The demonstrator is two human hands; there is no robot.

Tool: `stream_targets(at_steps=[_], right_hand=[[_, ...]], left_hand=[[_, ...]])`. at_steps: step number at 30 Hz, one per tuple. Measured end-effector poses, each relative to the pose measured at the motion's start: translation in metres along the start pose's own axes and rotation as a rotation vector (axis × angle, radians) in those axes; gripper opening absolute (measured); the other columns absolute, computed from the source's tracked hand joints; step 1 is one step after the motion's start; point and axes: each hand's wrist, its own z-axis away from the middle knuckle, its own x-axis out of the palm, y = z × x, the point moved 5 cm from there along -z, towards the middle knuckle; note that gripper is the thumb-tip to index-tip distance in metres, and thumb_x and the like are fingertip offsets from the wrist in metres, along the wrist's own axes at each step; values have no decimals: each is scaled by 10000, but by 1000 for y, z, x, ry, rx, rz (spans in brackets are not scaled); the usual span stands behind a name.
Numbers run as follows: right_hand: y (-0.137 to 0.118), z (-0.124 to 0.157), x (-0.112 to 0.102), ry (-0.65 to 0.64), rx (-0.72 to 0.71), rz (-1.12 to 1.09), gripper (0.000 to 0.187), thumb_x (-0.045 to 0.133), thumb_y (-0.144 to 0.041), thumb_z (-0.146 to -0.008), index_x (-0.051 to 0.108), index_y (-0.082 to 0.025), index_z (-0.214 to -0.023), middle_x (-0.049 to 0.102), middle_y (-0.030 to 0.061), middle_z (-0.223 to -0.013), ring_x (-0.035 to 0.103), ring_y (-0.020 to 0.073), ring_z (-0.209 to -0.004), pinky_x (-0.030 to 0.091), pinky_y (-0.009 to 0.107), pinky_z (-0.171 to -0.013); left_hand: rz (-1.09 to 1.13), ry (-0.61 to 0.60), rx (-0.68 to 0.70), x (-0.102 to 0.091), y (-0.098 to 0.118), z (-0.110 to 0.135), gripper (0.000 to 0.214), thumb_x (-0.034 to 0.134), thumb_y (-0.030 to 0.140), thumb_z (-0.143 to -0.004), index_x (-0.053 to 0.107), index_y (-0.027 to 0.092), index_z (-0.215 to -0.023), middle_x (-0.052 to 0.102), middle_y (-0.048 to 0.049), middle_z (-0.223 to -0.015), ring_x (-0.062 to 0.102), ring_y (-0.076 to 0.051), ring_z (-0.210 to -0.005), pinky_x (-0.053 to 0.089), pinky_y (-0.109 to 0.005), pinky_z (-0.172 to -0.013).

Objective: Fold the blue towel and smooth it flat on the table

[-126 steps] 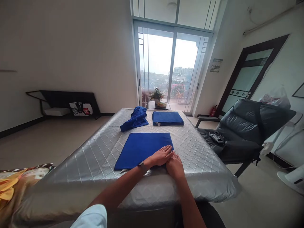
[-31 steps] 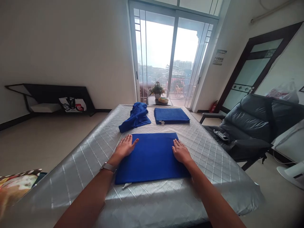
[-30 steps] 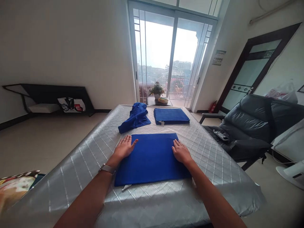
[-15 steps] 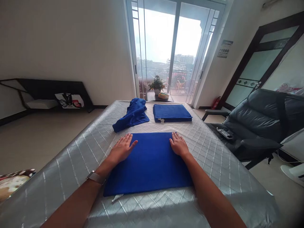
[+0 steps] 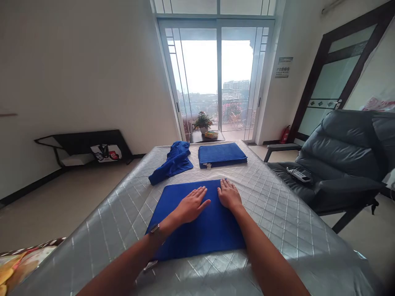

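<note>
Blue fabric is lying before you: a folded cloth [image 5: 206, 236], flat on a quilted silver cover [image 5: 277, 234]. Your left hand [image 5: 191, 204] is spreading palm down over its middle, fingers pointing away from you, thumb angling right. Your right hand [image 5: 228, 194] is lying palm down along the right edge, fingertips reaching the far right corner. Both hands are lying open, gripping nothing; how firmly they are pressing, you cannot tell from this view.

Your left forearm [image 5: 123, 263] is hiding part of the cloth's left edge and near left corner, where a white tag [image 5: 150, 266] is poking out. Your right forearm [image 5: 268, 250] is covering most of the right edge. Both forearms are running out of view at the bottom. On the right, a dark chair [image 5: 342, 156] is being cut off by the frame, as is patterned fabric [image 5: 27, 263] at lower left.

Past the far edge, a strip of cover is separating the cloth from a crumpled cloth [image 5: 175, 162] at left and a folded stack [image 5: 222, 154] at right. Wider stretches of cover are showing on both sides.
</note>
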Motion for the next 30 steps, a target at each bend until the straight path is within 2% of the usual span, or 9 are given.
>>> stream_targets(at_steps=[2,4,6,8,11,18,21,24,30], right_hand=[[2,1,0,-4,-23,16,615,249,-336,-1017,299,-84,-1576,250,73,-1656,187,205,-1533,132,372,-1240],[3,2,2,-23,-48,34,617,281,-305,-1004,279,-100,-1586,227,61,-1663,162,197,-1539,129,361,-1240],[5,2,3,-35,-57,47,628,309,-295,-994,258,-118,-1595,217,53,-1666,151,192,-1541,118,348,-1241],[5,1,3,-28,-45,50,623,296,-303,-1001,261,-121,-1595,228,55,-1663,161,193,-1539,115,345,-1240],[4,-1,3,-23,-18,36,615,241,-338,-1018,293,-98,-1582,251,66,-1656,184,202,-1534,126,356,-1237],[1,-2,0,-30,9,23,640,223,-384,-1021,275,-86,-1585,241,62,-1659,169,195,-1537,107,366,-1241],[1,-1,0,-31,16,42,639,225,-382,-1020,275,-90,-1586,238,62,-1660,170,192,-1536,105,364,-1240],[2,-2,1,-28,16,65,640,219,-383,-1020,271,-92,-1588,237,59,-1661,171,192,-1536,108,364,-1241],[4,-6,4,-36,19,115,637,206,-393,-1027,266,-105,-1591,236,47,-1662,164,184,-1538,115,359,-1243]], left_hand=[[7,-2,81,7,31,-30,751,170,625,-1027,365,119,-1548,351,-144,-1608,271,-218,-1511,198,-387,-1251],[29,4,102,15,51,-59,734,142,580,-1043,336,91,-1555,333,-161,-1614,265,-224,-1514,196,-399,-1249],[44,-7,68,23,56,-80,719,104,554,-1048,311,101,-1566,333,-158,-1616,259,-228,-1516,213,-421,-1239],[57,-27,1,29,48,-87,730,65,565,-1041,293,123,-1575,324,-138,-1625,246,-225,-1520,206,-428,-1238],[55,-54,-117,31,19,-73,795,38,621,-1016,285,114,-1576,281,-125,-1644,206,-225,-1532,152,-418,-1250],[-31,-75,-376,9,-81,7,847,74,680,-993,265,101,-1582,226,-133,-1657,172,-243,-1539,121,-434,-1251],[-61,-55,-472,4,-115,33,837,92,666,-1002,260,85,-1581,234,-153,-1650,184,-257,-1536,148,-448,-1246],[-71,-26,-521,5,-129,44,843,114,669,-1001,265,73,-1578,231,-168,-1648,189,-279,-1533,172,-460,-1238],[-36,-52,-525,8,-127,40,916,79,704,-976,234,31,-1578,187,-174,-1658,156,-288,-1541,133,-456,-1246]])
